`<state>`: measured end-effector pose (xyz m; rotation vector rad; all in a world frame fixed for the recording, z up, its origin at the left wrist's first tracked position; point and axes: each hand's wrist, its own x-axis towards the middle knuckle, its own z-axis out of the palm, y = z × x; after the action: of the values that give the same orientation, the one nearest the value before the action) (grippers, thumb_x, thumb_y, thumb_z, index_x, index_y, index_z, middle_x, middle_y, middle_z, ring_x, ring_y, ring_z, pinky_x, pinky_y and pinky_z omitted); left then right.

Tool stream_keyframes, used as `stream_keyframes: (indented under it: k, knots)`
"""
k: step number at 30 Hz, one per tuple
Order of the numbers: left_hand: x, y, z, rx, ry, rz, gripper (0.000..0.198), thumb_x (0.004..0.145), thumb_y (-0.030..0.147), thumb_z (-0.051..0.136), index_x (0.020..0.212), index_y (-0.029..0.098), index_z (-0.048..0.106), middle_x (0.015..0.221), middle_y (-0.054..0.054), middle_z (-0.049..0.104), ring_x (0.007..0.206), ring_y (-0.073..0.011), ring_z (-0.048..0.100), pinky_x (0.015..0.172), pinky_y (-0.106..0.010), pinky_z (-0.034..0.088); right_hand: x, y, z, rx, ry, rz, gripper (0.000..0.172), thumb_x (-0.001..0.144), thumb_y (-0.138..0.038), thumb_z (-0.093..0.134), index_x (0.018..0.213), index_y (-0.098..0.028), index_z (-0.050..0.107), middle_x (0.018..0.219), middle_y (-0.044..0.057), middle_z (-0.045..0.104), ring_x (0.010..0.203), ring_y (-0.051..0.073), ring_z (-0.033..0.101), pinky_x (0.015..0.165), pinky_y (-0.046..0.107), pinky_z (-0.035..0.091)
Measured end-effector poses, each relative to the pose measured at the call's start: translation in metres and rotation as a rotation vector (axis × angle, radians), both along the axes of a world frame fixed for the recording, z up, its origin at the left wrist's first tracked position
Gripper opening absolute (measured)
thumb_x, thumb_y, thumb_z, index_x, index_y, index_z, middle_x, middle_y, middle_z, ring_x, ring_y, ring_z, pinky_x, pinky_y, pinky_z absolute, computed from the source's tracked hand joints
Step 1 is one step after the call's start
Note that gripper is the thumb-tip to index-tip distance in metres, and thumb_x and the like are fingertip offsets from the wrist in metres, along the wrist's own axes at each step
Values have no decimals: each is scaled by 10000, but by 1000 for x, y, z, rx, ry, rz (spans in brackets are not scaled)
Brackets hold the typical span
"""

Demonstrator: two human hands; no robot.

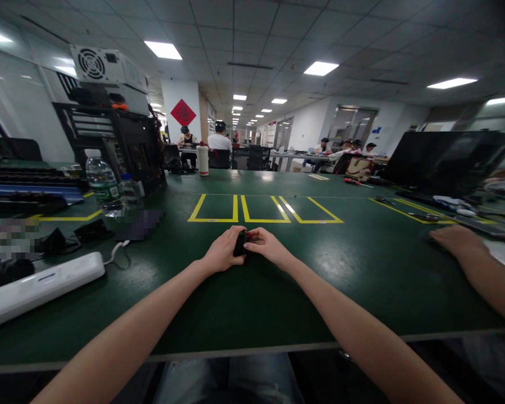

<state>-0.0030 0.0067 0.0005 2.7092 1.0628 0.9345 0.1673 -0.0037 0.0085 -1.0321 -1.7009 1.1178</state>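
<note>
Between my hands, just above or on the green table [278, 314], is a small black block-like object [239, 245]; its exact kind does not show. My left hand [223, 249] wraps around its left side, thumb low and fingers over the top. From the other side, my right hand [266, 247] pinches at its right edge with thumb and fingertips. Part of the object is hidden by my fingers. Just beyond my hands lie three yellow tape outlines [266, 220] on the tabletop.
At left are a white power strip [46, 289], water bottles [103, 182] and an opened computer case [138, 148]. A white cup [202, 160] stands at the far edge. To the right, a co-worker's hand [458, 240] rests near tools and a black monitor [446, 160].
</note>
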Motion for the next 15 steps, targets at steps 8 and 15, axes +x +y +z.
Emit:
stream_keyframes:
  k: [8, 15]
  knots:
    - [-1, 3, -2, 18, 24, -1, 609, 605, 252, 594, 1135, 197, 299, 1060, -64, 432, 908, -217, 456, 780, -368, 390, 2, 0, -2, 65, -76, 29, 344, 616, -314, 637, 899, -184, 490, 918, 29, 541, 884, 170, 519, 785, 364, 419]
    - [0, 0, -2, 58, 58, 76, 590, 607, 268, 591, 1128, 216, 318, 1059, -55, 440, 883, -229, 406, 771, -394, 351, -1, 0, -2, 11, 8, 40, 305, 651, -363, 592, 874, -191, 477, 812, 13, 547, 806, 153, 539, 733, 342, 440]
